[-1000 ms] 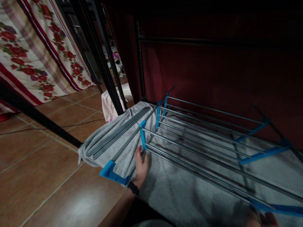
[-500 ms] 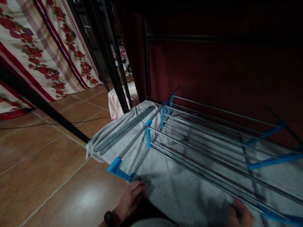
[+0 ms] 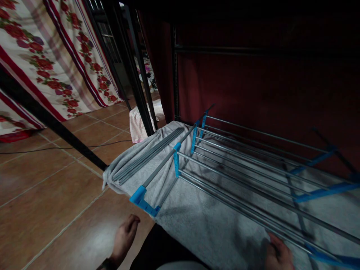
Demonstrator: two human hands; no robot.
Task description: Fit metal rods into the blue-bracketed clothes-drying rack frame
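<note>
A metal rack [image 3: 242, 170] of thin parallel rods with blue plastic joints lies on a grey blanket [image 3: 194, 210]. Its near left end carries a blue corner bracket [image 3: 144, 202]. My left hand [image 3: 126, 234] hangs over the tiled floor, below and left of that bracket, apart from it. Its fingers are loosely bent, with nothing seen in them. At the bottom right, my right hand [image 3: 278, 251] is near the rack's front rods, fingers loosely curled and thumb apart, holding nothing I can see. Part of it is in shadow and cut off by the frame edge.
Several loose grey rods [image 3: 147, 157] lie bundled on the blanket's left side. Dark metal posts [image 3: 135, 75] and a slanting dark bar [image 3: 53, 120] stand at left. A flowered curtain [image 3: 62, 56] hangs beyond. A cable [image 3: 70, 147] crosses the tiled floor [image 3: 56, 195].
My left hand has moved away from the blue corner bracket, left and down over the floor. My right hand has shifted slightly left. The rack lies in about the same place.
</note>
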